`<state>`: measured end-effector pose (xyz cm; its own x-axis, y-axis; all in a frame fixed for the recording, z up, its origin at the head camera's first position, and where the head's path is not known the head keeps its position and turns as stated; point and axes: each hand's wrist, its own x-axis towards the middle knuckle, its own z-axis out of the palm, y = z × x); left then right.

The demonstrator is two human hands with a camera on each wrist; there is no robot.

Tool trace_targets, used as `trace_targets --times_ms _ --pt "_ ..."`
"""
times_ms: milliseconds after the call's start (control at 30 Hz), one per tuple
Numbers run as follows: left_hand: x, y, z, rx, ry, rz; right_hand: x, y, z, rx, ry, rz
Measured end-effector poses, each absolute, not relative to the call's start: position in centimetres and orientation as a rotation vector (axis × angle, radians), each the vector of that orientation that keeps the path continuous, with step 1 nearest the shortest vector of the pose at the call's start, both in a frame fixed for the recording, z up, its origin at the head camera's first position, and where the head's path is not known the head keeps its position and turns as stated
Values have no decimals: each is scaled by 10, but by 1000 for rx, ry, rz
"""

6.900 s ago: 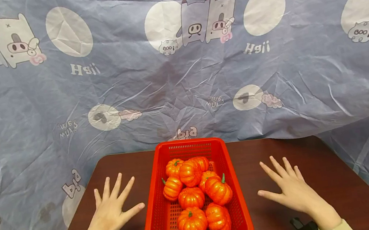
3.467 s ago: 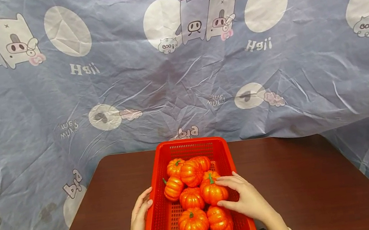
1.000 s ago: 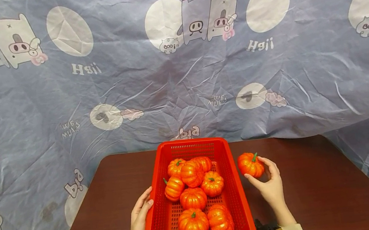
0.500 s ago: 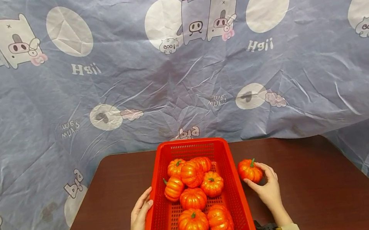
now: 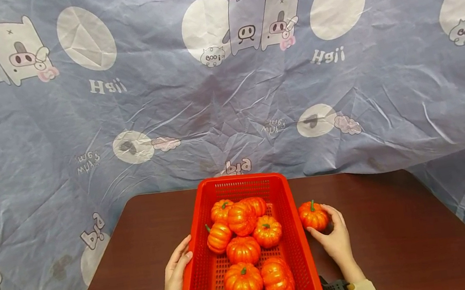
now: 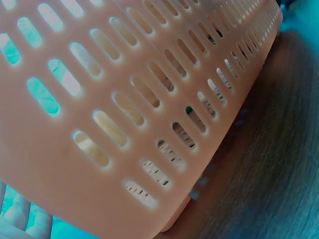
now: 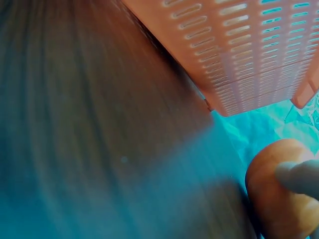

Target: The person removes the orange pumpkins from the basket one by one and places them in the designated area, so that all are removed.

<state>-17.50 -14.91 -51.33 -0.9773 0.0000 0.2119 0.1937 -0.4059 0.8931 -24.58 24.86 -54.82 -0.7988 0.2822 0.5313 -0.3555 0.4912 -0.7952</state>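
A red plastic basket [image 5: 304,258] with slotted walls stands in the middle of the table, holding several shiny orange toy pumpkins [image 5: 243,283] with green stems. My left hand [image 5: 173,275] grips the basket's left rim; in the left wrist view its fingertips [image 6: 40,226] show at the lower left, beyond the slotted wall. To the right of the basket, my right hand [image 5: 334,234] holds a single small pumpkin [image 5: 312,216], stem up, between thumb and fingers, low over the tabletop. In the right wrist view a finger [image 7: 299,177] presses against that pumpkin's side.
The dark brown table [image 5: 394,231] extends to both sides of the basket. A wrinkled grey-blue curtain [image 5: 226,97] with cartoon prints hangs right behind its far edge. A black strap device [image 5: 334,288] sits at the right wrist, close to the basket's near corner.
Since the first frames, both hands have come to the basket and my right hand has lifted one pumpkin out to the right. Over the last second it lowered and its stem turned more upright.
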Motion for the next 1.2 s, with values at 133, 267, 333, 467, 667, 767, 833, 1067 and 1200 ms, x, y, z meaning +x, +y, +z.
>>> trace_targets --times_ms 133,267,333,467,667,767,833,1067,1200 --pt "-175 -149 -512 -270 -1648 -2520 -246 248 -549 35 -2118 1327" --pt "-175 -149 -511 -279 -1642 -2525 -245 248 -548 -58 -2140 1316" --pt "-175 -149 -511 -276 -1643 -2526 -245 250 -549 -138 -2151 1299" --pt "-175 -149 -511 -261 -1656 -2518 -245 252 -550 -291 -2162 1246" --pt "-174 -149 -511 -262 -1654 -2520 -244 253 -551 -340 -2191 1226" --pt "-174 -149 -510 -269 -1647 -2525 -242 253 -549 -345 -2182 1257" --pt "-174 -149 -510 -273 -1647 -2526 -241 252 -547 -347 -2164 1292" --pt "-174 -149 -511 -253 -1660 -2527 -234 252 -525 -351 -2091 1390" --pt "-175 -149 -511 -248 -1666 -2515 -242 262 -530 -242 -2020 1424"
